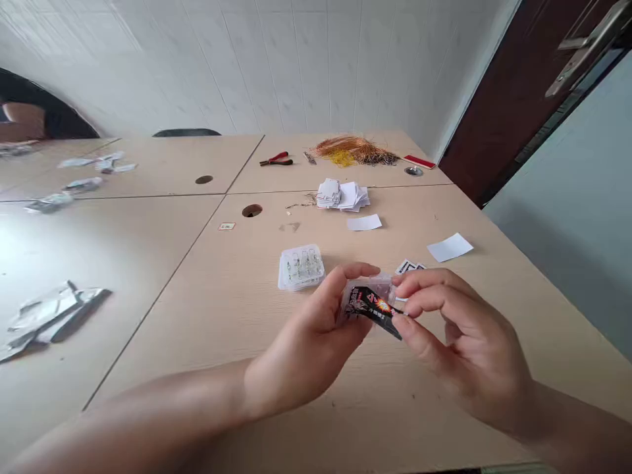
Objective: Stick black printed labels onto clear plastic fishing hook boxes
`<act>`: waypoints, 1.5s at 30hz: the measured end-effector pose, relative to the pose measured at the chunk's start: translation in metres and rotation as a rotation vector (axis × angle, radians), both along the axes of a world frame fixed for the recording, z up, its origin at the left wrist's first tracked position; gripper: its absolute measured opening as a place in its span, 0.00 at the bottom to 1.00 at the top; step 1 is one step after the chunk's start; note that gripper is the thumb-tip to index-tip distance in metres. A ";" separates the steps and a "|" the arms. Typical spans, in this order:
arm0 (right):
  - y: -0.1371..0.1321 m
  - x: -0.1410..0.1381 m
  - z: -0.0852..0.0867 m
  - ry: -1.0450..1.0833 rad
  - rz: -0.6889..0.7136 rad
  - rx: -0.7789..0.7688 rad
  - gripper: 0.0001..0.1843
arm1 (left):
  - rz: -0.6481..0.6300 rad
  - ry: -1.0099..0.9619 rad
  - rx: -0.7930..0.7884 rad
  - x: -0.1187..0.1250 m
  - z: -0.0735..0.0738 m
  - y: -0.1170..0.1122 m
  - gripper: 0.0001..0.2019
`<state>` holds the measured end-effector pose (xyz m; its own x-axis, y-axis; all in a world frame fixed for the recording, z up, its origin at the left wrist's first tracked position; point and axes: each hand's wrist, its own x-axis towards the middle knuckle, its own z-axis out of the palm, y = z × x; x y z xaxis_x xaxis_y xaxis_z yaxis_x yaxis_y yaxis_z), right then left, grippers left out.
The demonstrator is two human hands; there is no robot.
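Bare forearms (148, 411) rise from the bottom edge: the left grip (309, 342) curls closed around a black-printed packet (370, 309), whose long axis slants down rightward, and the right grip (469, 349) pinches its lower end between fingertips. Just beyond the left grip sits a clear plastic box (301, 266); beyond the right, a white paper slip (449, 247).

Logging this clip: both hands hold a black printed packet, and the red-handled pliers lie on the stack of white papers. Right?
No: the head view shows the red-handled pliers on the far table, beyond the stack of white papers. The left hand and right hand do hold the black printed packet.
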<state>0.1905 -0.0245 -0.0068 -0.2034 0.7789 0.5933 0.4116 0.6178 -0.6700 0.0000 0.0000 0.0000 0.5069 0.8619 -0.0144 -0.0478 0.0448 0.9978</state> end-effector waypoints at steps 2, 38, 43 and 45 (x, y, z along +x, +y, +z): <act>0.000 0.001 -0.001 -0.003 -0.002 0.011 0.07 | 0.006 0.020 -0.006 0.000 0.002 0.000 0.18; -0.004 0.001 -0.002 -0.017 0.038 0.043 0.08 | 0.009 0.054 0.060 -0.001 -0.004 0.004 0.18; -0.005 0.002 0.000 -0.005 0.032 0.036 0.08 | 0.015 0.064 0.075 -0.002 -0.004 0.005 0.17; -0.006 0.002 0.000 -0.005 0.028 0.035 0.08 | 0.018 0.063 0.080 -0.002 -0.003 0.006 0.17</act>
